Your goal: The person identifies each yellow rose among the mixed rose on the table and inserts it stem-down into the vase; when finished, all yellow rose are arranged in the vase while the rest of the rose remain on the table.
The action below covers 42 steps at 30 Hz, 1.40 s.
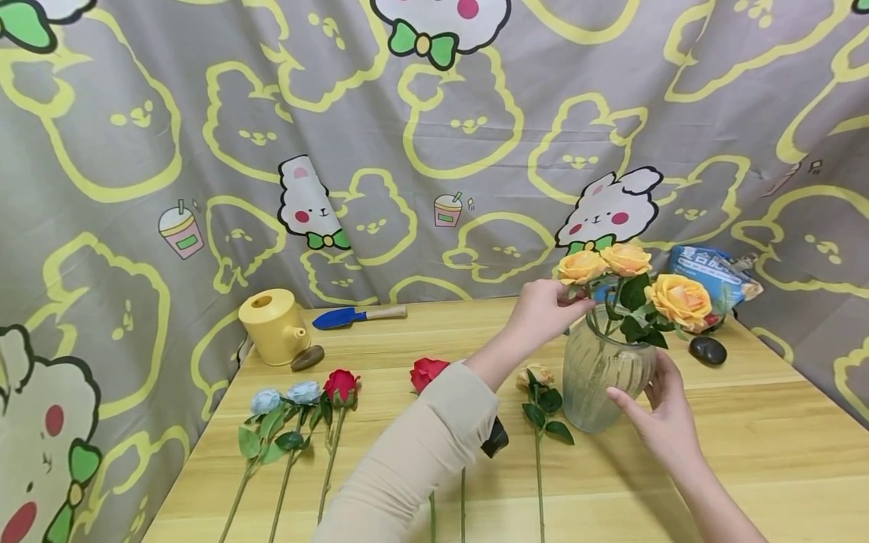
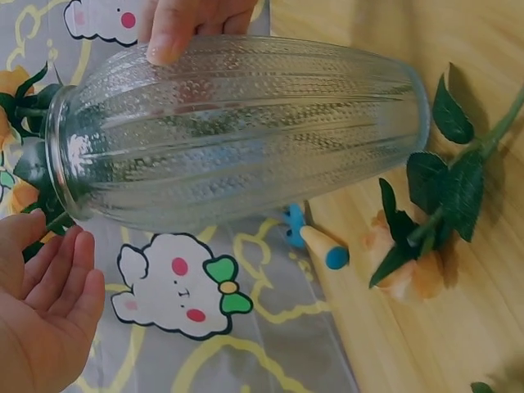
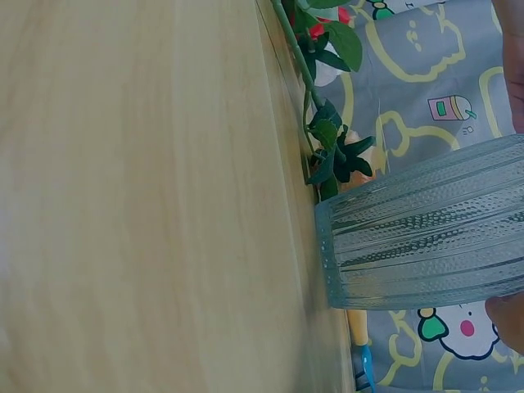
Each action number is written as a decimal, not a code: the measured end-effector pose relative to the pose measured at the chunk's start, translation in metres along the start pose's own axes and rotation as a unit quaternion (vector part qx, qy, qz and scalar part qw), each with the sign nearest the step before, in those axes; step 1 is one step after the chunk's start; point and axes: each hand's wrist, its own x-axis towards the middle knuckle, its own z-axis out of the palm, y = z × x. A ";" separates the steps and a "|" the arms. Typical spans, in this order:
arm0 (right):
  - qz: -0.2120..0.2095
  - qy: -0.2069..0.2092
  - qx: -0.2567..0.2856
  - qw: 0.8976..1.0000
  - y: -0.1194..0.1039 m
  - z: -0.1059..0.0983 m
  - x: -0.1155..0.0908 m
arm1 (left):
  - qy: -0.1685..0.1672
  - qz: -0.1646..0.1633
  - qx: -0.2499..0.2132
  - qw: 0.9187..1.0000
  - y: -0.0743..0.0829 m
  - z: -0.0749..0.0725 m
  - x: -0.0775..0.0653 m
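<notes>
A ribbed clear glass vase (image 1: 607, 377) stands at the table's right with several yellow-orange roses (image 1: 679, 302) in it. My right hand (image 1: 661, 422) grips its near right side, thumb in front and fingers behind; in the left wrist view, fingers of the right hand (image 2: 184, 24) press the glass. At the vase's mouth, my left hand (image 1: 543, 313) pinches a rose stem just under the blooms; the exact contact is partly hidden by the fingers. Left of the vase lies a pale yellow rose (image 1: 536, 377) on the tabletop.
Two light blue roses (image 1: 303, 392) and a red rose (image 1: 342, 386) lie at left; another red rose (image 1: 428, 372) is partly behind the left sleeve. Behind are a yellow watering can (image 1: 273, 328), a blue trowel (image 1: 339, 317), dark stones (image 1: 707, 351) and a blue bag (image 1: 706, 275).
</notes>
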 end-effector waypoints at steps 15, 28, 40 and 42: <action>0.010 -0.005 -0.010 1.000 -0.004 -0.002 0.000 | -0.072 -0.025 -0.031 0.997 -0.041 -0.026 -0.034; 0.013 0.001 0.004 1.000 -0.001 -0.003 0.001 | -0.189 -0.021 0.075 0.979 -0.055 0.008 -0.105; 0.005 0.000 0.015 1.000 0.012 0.000 0.002 | -0.255 -0.106 0.185 0.943 -0.065 0.037 -0.127; 0.000 -0.003 0.013 1.000 0.017 0.000 0.002 | -0.255 -0.120 0.175 0.943 -0.067 0.040 -0.126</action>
